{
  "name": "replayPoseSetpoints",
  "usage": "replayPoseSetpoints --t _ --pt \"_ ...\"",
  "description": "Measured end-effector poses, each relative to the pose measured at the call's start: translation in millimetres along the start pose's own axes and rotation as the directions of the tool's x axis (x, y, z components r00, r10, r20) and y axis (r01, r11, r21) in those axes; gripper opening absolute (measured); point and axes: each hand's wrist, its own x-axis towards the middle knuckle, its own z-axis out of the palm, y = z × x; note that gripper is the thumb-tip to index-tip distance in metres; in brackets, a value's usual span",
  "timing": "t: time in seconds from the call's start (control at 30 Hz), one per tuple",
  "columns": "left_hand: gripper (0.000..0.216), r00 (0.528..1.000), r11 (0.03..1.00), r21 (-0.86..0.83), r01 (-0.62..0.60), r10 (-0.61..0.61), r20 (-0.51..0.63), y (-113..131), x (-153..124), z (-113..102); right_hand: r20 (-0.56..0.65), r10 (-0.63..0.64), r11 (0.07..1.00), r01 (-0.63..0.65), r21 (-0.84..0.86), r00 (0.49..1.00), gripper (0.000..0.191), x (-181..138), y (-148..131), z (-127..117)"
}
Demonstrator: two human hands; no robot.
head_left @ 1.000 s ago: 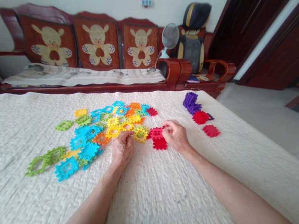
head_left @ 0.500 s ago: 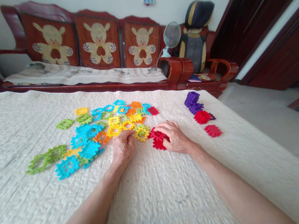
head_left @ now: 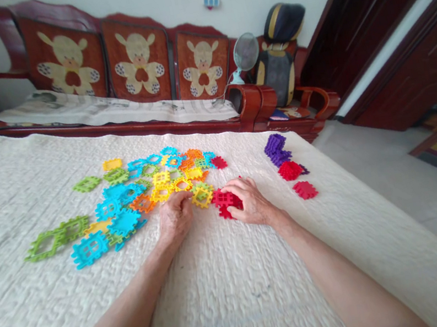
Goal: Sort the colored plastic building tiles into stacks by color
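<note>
My right hand (head_left: 247,201) is curled over two red toothed plastic tiles (head_left: 223,200) on the cream quilt (head_left: 230,284), gripping them. My left hand (head_left: 176,218) lies loosely closed on the quilt beside a yellow tile (head_left: 202,195); whether it holds anything is hidden. Left of both hands spreads a loose pile of blue, green, yellow and orange tiles (head_left: 139,190).
To the right lie a purple tile stack (head_left: 276,149), a red tile stack (head_left: 289,170) and a single red tile (head_left: 305,189). Behind the quilt stands a dark wooden bench (head_left: 137,76) with bear cushions, a small fan (head_left: 244,56) and a backpack (head_left: 281,52). The quilt's edge drops off at right.
My right hand has slid left over the red tiles and closed on them. My left hand has stayed in place. The camera view has shifted slightly.
</note>
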Motion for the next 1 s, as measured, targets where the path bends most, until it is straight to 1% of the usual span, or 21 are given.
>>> replayPoseSetpoints --t 0.1,0.2,0.27,0.33,0.37,0.4,0.43,0.5,0.53,0.57,0.63,0.7,0.8,0.9,1.0 --pt "0.031 1.000 1.000 -0.018 0.007 -0.007 0.003 1 0 -2 -0.074 0.012 1.000 -0.011 0.009 0.997 0.044 -1 -2 2" --pt "0.031 0.997 0.997 0.025 0.069 -0.070 0.022 4 0 -6 -0.188 0.045 0.999 -0.041 0.023 0.981 0.042 -4 -2 1" --pt "0.030 0.993 0.993 0.071 0.097 -0.101 0.062 6 1 -9 -0.265 0.084 0.996 -0.083 0.015 0.961 0.041 -9 3 -5" --pt "0.030 0.990 0.989 0.099 0.107 -0.116 0.082 6 2 -11 -0.364 0.138 0.989 -0.148 0.002 0.921 0.041 -21 13 -18" --pt "0.030 0.990 0.989 0.105 0.107 -0.116 0.085 6 2 -11 -0.424 0.177 0.980 -0.197 -0.002 0.888 0.041 -29 19 -26" --pt "0.030 0.990 0.988 0.109 0.106 -0.115 0.087 6 3 -11 -0.493 0.223 0.967 -0.256 0.001 0.841 0.039 -40 27 -35" --pt "0.030 0.990 0.988 0.111 0.104 -0.114 0.088 5 3 -11 -0.559 0.275 0.945 -0.326 0.009 0.782 0.038 -51 36 -44" --pt "0.030 0.990 0.988 0.114 0.101 -0.112 0.091 2 3 -10 -0.666 0.381 0.882 -0.469 0.053 0.641 0.036 -77 55 -60" --pt "0.030 0.989 0.988 0.115 0.103 -0.114 0.090 1 3 -9 -0.697 0.422 0.847 -0.526 0.074 0.580 0.035 -90 64 -65" --pt "0.030 0.989 0.988 0.115 0.105 -0.116 0.091 0 3 -9 -0.715 0.456 0.816 -0.569 0.099 0.530 0.034 -102 72 -69" --pt "0.030 0.988 0.988 0.110 0.108 -0.119 0.095 -1 3 -9 -0.715 0.516 0.772 -0.619 0.148 0.473 0.033 -121 84 -69" --pt "0.030 0.989 0.990 0.100 0.103 -0.113 0.100 -1 2 -9 -0.692 0.568 0.740 -0.644 0.193 0.445 0.032 -132 91 -65" --pt "0.028 0.990 0.989 0.106 0.099 -0.109 0.091 1 2 -10 -0.669 0.603 0.723 -0.651 0.230 0.434 0.032 -137 95 -59" --pt "0.028 0.990 0.989 0.109 0.103 -0.112 0.083 -1 2 -9 -0.661 0.607 0.725 -0.649 0.233 0.441 0.032 -135 98 -58" --pt "0.030 0.991 0.990 0.101 0.095 -0.104 0.084 -4 2 -8 -0.645 0.610 0.731 -0.642 0.233 0.461 0.031 -134 100 -59"
